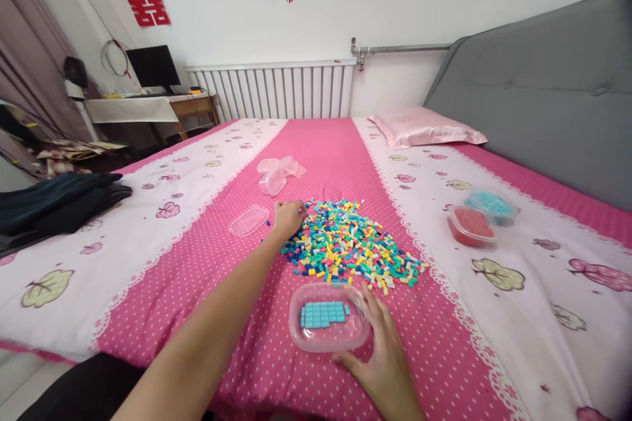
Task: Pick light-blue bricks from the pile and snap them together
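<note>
Seemingly picking; left hand (290, 216) curled, hold unclear, at multicoloured plastic-brick heap (345, 237); right hand (388, 348) clasping near clear rounded-plastic tub (330, 346); next needs precise pinching.

left arm (214, 316): outstretched | left hand (290, 217): fingers curled | right hand (386, 350): nearer, thumb spread

- Loose brick pile (345, 243): 1; individual bricks too numerous to count.
- Open container (316, 343) with light-blue bricks: 1; those bricks not reliably countable.
- Filled containers: 2 (1 red-filled container (469, 238), 1 blue-filled container (514, 212)).
- Separate clear lid (249, 220): 1.
- Overlapping clear plastic pieces (274, 179): several; exact quantity indeterminate.
- Pillow (427, 126): 1.
- Monitor (153, 66): 1.
- Radiator (274, 91): 1.
- Headboard (543, 85): 1.
</note>
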`<state>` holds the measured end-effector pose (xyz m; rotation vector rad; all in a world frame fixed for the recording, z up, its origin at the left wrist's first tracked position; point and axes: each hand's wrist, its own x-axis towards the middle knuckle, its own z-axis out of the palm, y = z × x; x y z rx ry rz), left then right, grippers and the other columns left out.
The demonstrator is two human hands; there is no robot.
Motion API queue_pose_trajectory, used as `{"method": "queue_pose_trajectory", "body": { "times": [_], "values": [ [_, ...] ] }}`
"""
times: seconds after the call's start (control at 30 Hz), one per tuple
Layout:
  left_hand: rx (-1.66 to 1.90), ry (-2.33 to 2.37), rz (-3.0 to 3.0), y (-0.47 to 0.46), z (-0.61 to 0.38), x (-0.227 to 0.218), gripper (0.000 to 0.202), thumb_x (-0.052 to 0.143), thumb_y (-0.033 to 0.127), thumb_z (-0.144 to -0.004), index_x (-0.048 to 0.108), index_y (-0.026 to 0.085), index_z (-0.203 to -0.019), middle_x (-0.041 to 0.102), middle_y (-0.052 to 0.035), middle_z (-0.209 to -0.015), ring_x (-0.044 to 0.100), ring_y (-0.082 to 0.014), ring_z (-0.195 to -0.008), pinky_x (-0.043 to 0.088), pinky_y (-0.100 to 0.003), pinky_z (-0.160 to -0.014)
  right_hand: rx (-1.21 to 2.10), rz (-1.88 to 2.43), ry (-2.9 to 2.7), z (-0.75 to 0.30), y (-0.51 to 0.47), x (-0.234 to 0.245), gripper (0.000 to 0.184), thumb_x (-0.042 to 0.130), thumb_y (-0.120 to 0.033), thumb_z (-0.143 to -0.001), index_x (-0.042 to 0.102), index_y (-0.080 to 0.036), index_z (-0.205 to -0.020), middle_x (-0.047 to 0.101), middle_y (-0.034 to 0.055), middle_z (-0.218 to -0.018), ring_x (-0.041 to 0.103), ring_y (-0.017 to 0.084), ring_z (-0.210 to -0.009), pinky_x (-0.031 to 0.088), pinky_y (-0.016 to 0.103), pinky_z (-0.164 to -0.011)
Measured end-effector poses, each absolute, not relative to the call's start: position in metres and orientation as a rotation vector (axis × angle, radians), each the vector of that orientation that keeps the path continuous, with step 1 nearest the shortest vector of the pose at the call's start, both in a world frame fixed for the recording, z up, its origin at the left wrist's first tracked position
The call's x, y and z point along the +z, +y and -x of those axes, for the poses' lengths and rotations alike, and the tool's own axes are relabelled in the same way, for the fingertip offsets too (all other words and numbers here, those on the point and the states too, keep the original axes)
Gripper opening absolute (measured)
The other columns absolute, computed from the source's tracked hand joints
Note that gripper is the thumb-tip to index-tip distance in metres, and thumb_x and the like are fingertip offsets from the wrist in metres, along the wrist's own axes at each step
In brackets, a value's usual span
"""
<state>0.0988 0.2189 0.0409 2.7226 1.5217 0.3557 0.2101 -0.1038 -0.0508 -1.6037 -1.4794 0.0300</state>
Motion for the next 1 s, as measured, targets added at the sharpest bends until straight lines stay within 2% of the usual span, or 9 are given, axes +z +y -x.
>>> {"method": "queue_pose_trajectory", "body": {
  "times": [0.1,0.3,0.6,0.67,0.73,0.8,0.93,1.0],
  "values": [
    [0.357,1.466,-2.746,0.226,-0.102,0.038,0.037,0.065,0.038,-0.101,0.062,0.018,-0.132,0.064,-0.0107,-0.133,0.067,-0.0245,-0.114,0.059,-0.047,-0.096,0.026,1.604,-1.488,-0.21,-0.104,-0.05,0.106,0.066,-0.073,-0.086,0.012,-0.035,-0.168,0.061,0.0113,-0.148,0.06,0.036,-0.132,0.056,0.054,-0.102],
    [0.438,1.414,-2.735,0.233,-0.107,0.037,0.037,0.065,0.038,-0.101,0.062,0.018,-0.131,0.064,-0.0107,-0.133,0.067,-0.0247,-0.114,0.059,-0.047,-0.096,0.027,1.625,-1.488,-0.209,-0.105,-0.049,0.106,0.07,-0.073,-0.083,0.019,-0.033,-0.167,0.056,0.0151,-0.152,0.058,0.039,-0.135,0.056,0.054,-0.101],
    [0.887,1.422,-2.536,0.202,-0.07,0.073,0.037,0.065,0.038,-0.101,0.062,0.017,-0.13,0.065,-0.0105,-0.131,0.067,-0.0245,-0.113,0.059,-0.047,-0.096,0.028,1.611,-1.473,-0.211,-0.106,-0.053,0.117,0.074,-0.078,-0.073,0.02,-0.032,-0.166,0.054,0.0175,-0.153,0.056,0.042,-0.137,0.057,0.056,-0.102],
    [0.949,1.325,-2.503,0.175,-0.053,0.075,0.033,0.065,0.039,-0.101,0.064,0.016,-0.126,0.068,-0.0091,-0.124,0.069,-0.0218,-0.105,0.061,-0.043,-0.091,0.05,1.591,-1.458,-0.212,-0.106,-0.052,0.118,0.076,-0.078,-0.07,0.024,-0.032,-0.165,0.053,0.018,-0.153,0.055,0.042,-0.138,0.056,0.056,-0.104],
    [0.99,1.203,-2.479,0.142,-0.038,0.071,0.024,0.064,0.037,-0.102,0.066,0.015,-0.111,0.07,-0.0047,-0.104,0.068,-0.0167,-0.088,0.06,-0.036,-0.08,0.082,1.575,-1.448,-0.212,-0.106,-0.05,0.12,0.076,-0.079,-0.067,0.025,-0.032,-0.164,0.052,0.0177,-0.155,0.053,0.042,-0.141,0.054,0.057,-0.107],
    [1.024,1.074,-2.459,0.108,-0.025,0.065,0.014,0.056,0.028,-0.102,0.062,0.017,-0.095,0.068,-0.0005,-0.085,0.065,-0.0135,-0.075,0.057,-0.029,-0.072,0.125,1.554,-1.445,-0.213,-0.107,-0.048,0.123,0.076,-0.081,-0.064,0.024,-0.032,-0.164,0.049,0.0175,-0.158,0.048,0.042,-0.145,0.049,0.06,-0.112],
    [1.032,0.836,-2.452,0.063,-0.015,0.067,0.008,0.052,0.022,-0.096,0.059,0.021,-0.091,0.069,-0.0005,-0.085,0.065,-0.0139,-0.077,0.053,-0.027,-0.072,0.228,1.511,-1.418,-0.218,-0.111,-0.043,0.129,0.068,-0.091,-0.06,0.024,-0.029,-0.164,0.04,0.0188,-0.165,0.038,0.044,-0.151,0.041,0.064,-0.118],
    [0.999,0.737,-2.451,0.054,-0.014,0.074,0.007,0.053,0.021,-0.094,0.059,0.021,-0.091,0.069,-0.0007,-0.088,0.066,-0.0147,-0.081,0.052,-0.028,-0.076,0.276,1.484,-1.395,-0.223,-0.115,-0.035,0.122,0.054,-0.095,-0.068,0.023,-0.028,-0.165,0.037,0.0192,-0.167,0.037,0.043,-0.152,0.039,0.063,-0.119]
  ]
}}
